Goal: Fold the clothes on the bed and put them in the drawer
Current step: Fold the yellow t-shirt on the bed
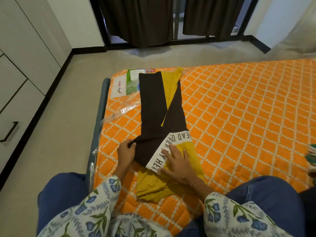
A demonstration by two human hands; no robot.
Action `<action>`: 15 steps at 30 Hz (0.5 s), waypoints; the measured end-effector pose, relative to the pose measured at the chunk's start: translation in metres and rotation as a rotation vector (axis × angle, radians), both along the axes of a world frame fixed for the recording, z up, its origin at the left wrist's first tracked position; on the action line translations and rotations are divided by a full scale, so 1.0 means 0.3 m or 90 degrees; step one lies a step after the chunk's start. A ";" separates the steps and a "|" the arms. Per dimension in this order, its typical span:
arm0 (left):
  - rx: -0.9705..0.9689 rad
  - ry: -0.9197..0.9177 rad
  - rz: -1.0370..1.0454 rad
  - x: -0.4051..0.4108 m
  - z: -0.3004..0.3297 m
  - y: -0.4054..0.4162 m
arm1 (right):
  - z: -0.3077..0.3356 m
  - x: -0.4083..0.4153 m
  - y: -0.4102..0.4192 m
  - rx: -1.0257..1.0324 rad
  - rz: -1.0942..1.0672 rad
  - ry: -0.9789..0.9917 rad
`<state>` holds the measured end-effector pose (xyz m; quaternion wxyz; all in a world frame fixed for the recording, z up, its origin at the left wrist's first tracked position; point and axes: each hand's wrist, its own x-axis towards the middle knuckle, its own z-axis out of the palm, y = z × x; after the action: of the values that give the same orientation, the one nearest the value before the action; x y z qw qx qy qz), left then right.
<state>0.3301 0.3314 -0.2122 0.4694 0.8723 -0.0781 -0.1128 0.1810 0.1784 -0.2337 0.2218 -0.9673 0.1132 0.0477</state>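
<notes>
Currently left hand (126,152) pinches the shirt (158,117) edge, right hand (177,162) flat and released on it; slick plastic-wrapped bed (239,108) could let the fold slide skewed.

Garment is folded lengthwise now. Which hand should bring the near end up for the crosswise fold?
Left, probably. The left hand already pinches the shirt at its near-left black edge, so it can lift and carry. The right hand lies flat on the white lettered band, better placed to pin the cloth.
</notes>
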 end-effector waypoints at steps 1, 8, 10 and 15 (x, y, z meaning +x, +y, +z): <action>-0.001 -0.056 -0.033 -0.026 0.024 -0.016 | 0.010 0.020 0.007 0.066 -0.063 -0.061; 0.340 -0.133 -0.642 -0.192 0.119 -0.184 | 0.114 0.168 -0.061 0.469 -0.526 -0.124; 0.337 -0.130 -0.627 -0.197 0.106 -0.195 | 0.111 0.175 -0.079 0.416 -0.508 -0.089; 0.442 -0.354 -0.433 -0.145 0.007 -0.180 | 0.108 0.213 -0.082 0.052 -0.368 -0.085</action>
<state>0.2865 0.2773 -0.2101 0.0537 0.8981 -0.4344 -0.0430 0.2449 0.1538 -0.2014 0.2722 -0.8862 0.3669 -0.0768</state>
